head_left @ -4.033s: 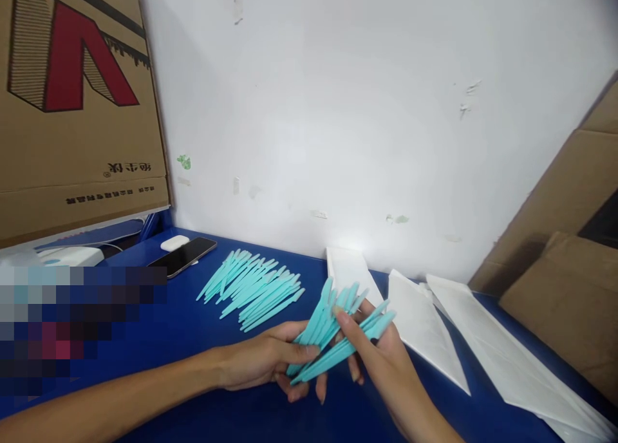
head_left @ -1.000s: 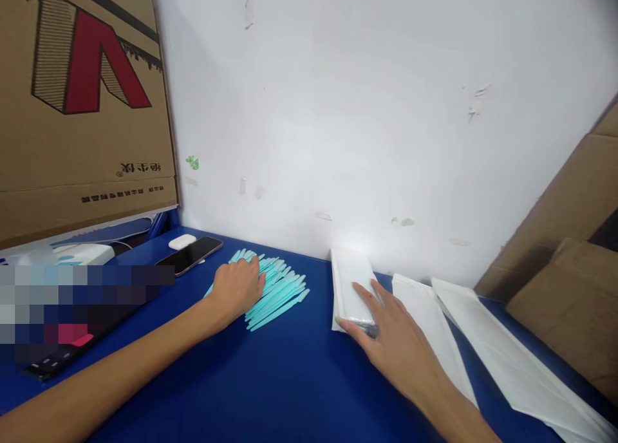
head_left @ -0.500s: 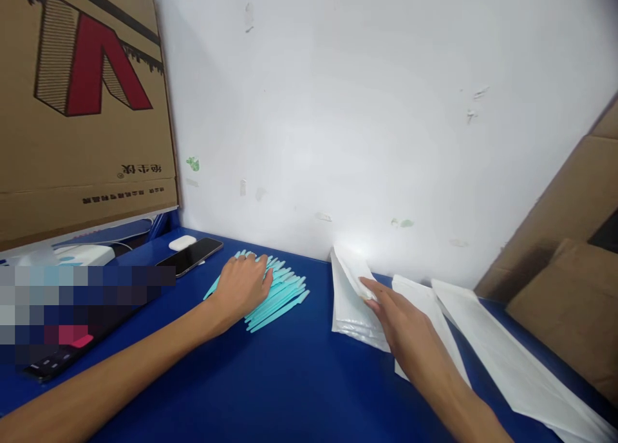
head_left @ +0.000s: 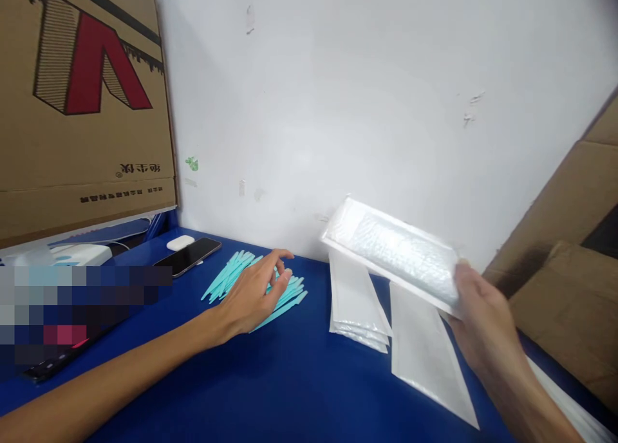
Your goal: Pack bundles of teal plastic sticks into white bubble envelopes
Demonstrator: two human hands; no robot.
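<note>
Head view: a white bag [head_left: 393, 253] is held up over the blue table [head_left: 290, 391] by the closed right hand [head_left: 477, 324], while loose teal sticks [head_left: 263, 282] are touched by the open left hand [head_left: 253, 292], so picking is underway and a firm pinch seems needed.

Blue desk [head_left: 290, 391] pushed against a white wall [head_left: 338, 95], scuffed and flecked with small marks. Bright patch of light low on the wall. Brown cardboard box [head_left: 82, 102] with a red emblem at left; more brown cardboard [head_left: 570, 263] leaning at right.
</note>
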